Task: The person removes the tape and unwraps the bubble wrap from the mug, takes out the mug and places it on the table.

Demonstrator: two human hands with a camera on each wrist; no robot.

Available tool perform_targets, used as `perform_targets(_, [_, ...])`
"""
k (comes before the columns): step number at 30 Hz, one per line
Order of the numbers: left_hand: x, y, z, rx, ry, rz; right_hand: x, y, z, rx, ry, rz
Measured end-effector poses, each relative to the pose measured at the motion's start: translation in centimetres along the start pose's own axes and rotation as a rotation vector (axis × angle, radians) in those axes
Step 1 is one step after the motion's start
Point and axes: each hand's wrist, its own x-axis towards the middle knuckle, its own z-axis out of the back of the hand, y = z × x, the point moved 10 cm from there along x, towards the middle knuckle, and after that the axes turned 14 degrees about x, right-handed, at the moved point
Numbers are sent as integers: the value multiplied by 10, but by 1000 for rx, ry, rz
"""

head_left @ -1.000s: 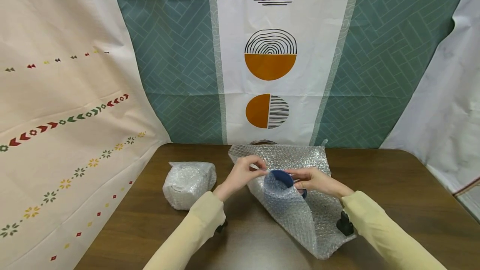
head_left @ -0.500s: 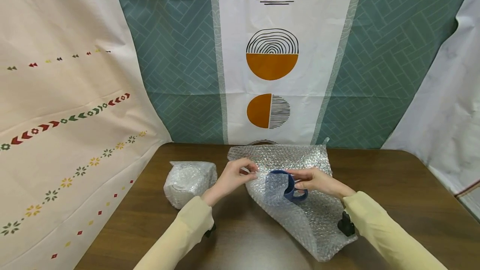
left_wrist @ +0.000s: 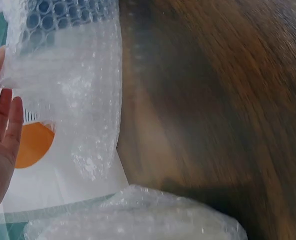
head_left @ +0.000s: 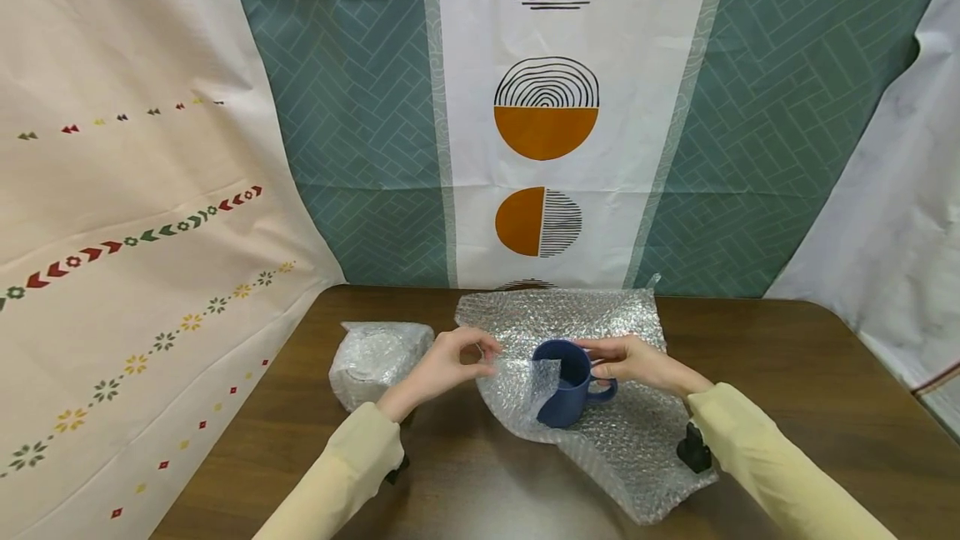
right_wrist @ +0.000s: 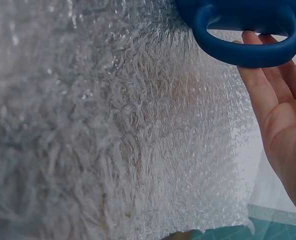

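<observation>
A blue mug (head_left: 567, 403) stands upright on a sheet of bubble wrap (head_left: 615, 317), its handle pointing right. A flap of the sheet covers part of the mug's left side and rim. With thumb and fingers, my left hand (head_left: 450, 362) pinches the edge of the sheet, left of the mug; the left wrist view shows this hand (left_wrist: 3, 132) at its left edge. My right hand (head_left: 636, 362) grips the mug near the rim, above the handle. In the right wrist view, the fingers lie behind the mug handle (right_wrist: 245, 56).
A bundle wrapped in bubble wrap (head_left: 380, 367) sits at the left of the brown wooden table (head_left: 772, 407), beside my left forearm. Patterned cloths hang behind the table and along its left side, and a white cloth (head_left: 885, 215) hangs at the right.
My left hand has moved left and slightly down, drawing the bubble wrap flap off the mug's front, so more of the mug shows. My right hand stays at the mug.
</observation>
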Motion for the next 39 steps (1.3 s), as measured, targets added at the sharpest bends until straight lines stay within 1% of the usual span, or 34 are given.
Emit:
perform_targets(3, [-2, -3, 3, 48, -3, -48, -1, 1, 0, -4, 0, 3])
perform_targets(5, [-4, 1, 1, 74, 13, -64, -1, 2, 0, 8, 3, 4])
perform_targets(10, [-9, 17, -9, 126, 115, -72, 0, 2, -1, 26, 18, 12])
perform_targets(13, [-12, 21, -10, 103, 161, -77, 0, 2, 0, 19, 19, 15])
perform_targets(17, [-14, 26, -10, 51, 185, -36, 0, 1, 0, 20, 17, 8])
perform_targets(20, [-13, 30, -11, 64, 182, 8, 0, 0, 0, 26, 14, 3])
perform_targets(23, [-14, 34, -15, 66, 194, 48, 1, 0, 0, 41, 11, -1])
perform_targets(27, [-15, 36, -23, 29, 238, 103, 1, 0, 0, 53, 6, -2])
perform_targets(29, [-16, 38, -26, 31, 254, 122, 1, 0, 0, 50, 4, 0])
perform_targets(33, [-20, 39, -30, 53, 290, 134, 1, 0, 0, 43, 8, -1])
perform_targets(39, [-27, 41, -37, 73, 362, 117, 1, -1, 0, 31, 10, -3])
